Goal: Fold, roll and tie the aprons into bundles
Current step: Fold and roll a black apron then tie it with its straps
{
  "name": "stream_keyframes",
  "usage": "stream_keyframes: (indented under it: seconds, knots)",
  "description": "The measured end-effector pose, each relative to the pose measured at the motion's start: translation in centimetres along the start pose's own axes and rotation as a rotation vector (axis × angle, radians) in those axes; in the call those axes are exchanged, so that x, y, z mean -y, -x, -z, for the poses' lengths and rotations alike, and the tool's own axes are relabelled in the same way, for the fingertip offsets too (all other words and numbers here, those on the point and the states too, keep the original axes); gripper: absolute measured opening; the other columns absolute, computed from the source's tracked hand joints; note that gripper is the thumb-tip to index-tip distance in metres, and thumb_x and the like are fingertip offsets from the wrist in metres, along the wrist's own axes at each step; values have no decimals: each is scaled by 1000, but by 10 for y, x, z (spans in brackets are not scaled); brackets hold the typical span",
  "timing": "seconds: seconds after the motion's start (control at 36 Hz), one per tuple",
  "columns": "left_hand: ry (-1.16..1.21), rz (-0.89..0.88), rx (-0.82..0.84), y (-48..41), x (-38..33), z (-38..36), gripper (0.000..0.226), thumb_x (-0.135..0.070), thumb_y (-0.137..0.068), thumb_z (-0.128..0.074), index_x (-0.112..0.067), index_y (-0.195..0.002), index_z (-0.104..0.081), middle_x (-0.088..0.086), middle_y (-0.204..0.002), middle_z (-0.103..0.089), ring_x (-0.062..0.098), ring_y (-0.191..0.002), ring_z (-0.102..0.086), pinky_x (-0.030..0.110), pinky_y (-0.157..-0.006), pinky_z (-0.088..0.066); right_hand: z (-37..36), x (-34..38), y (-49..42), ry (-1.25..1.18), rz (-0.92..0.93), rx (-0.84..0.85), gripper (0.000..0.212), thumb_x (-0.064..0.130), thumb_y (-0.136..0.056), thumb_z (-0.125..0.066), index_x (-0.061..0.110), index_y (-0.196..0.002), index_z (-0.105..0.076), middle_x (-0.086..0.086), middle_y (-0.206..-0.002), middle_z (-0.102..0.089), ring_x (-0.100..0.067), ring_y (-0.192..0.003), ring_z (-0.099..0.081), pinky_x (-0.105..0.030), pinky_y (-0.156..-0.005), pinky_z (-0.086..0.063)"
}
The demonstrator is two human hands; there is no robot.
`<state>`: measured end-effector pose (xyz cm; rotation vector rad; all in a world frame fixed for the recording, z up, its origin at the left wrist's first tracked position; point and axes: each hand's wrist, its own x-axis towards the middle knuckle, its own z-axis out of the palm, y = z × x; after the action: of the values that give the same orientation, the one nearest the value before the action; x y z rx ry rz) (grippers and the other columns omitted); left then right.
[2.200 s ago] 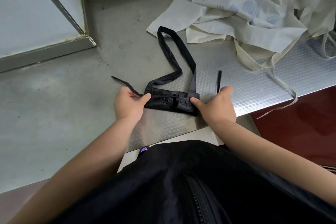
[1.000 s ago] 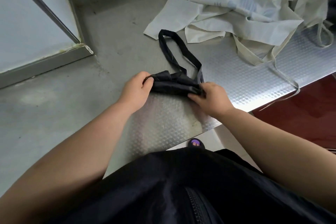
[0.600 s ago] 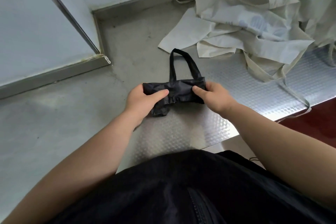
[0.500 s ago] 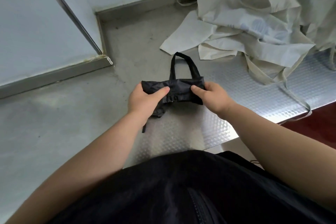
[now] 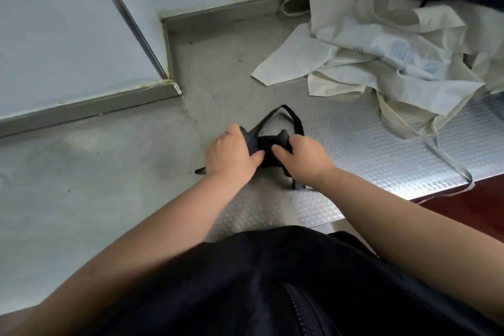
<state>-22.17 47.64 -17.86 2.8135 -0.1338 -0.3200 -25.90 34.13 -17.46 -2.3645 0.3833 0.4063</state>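
while both hands close in from either side, the black apron [image 5: 268,151] is a small crumpled roll low over the steel counter [image 5: 368,150], just in front of the person and between the two palms. the left hand [image 5: 231,154] curls its fingers over the roll's left end, thumb pressed along the near side; the right hand [image 5: 301,158] grips the right end the same way, the two thumb tips near but apart. the cloth is thin, dark and faintly glossy, bunched into soft folds. a narrow strap [image 5: 294,115] arcs out of the roll as a flat loop lying on the counter beyond the hands. a tie [image 5: 200,171] pokes out from under the left wrist, a second tie [image 5: 296,185] from under the right. the counter is embossed with a fine diamond pattern on the right, dull and smooth on the left. a rumpled heap of cream aprons [image 5: 381,63] with long trailing ties lies well behind on the right.
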Motion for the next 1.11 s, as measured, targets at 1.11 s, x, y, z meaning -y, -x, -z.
stream_keyframes:
  seconds: [1.11]
  knots:
    - [756,249,439,-9,28,31,36,-13,-85,-69,-6,-112,-46,11,-84,-60,12,-67,-60,19,-59,-55,15,16,-13,-574,-46,331,13,-8,-85,-59,3,-92,-61,-10,-83,-61,-20,-69,-60,-22,-65,-55]
